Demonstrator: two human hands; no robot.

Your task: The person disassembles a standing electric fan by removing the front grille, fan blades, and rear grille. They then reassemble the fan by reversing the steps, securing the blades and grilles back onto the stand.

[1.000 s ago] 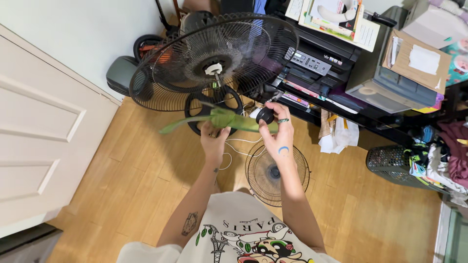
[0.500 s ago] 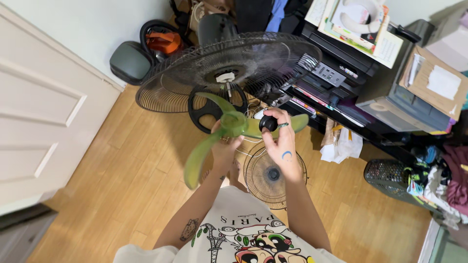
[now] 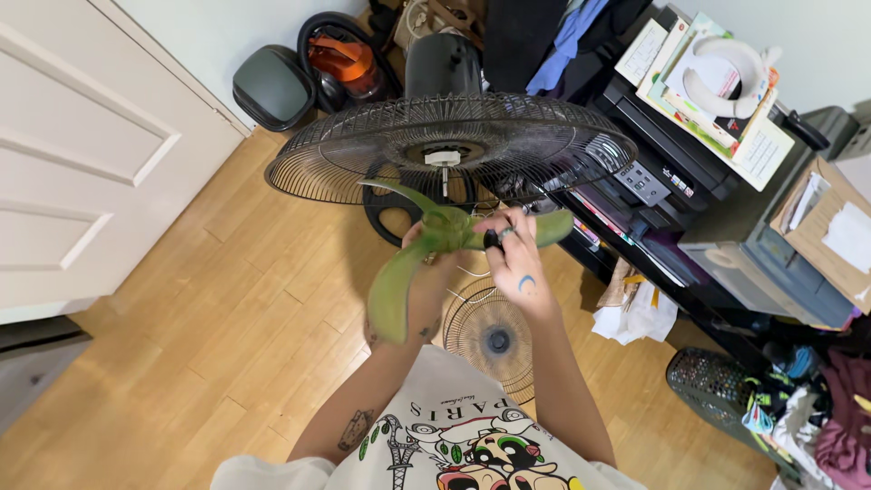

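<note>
Wooden floor (image 3: 181,345) below, left hand (image 3: 419,281) mostly behind green fan blade (image 3: 426,249)

White cartoon-print T-shirt, tattooed forearms, a ring (crescent mark on the right hand (image 3: 522,272))

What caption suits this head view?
Both hands, left hand and right hand, hold a green fan blade before the rear grille.
</note>
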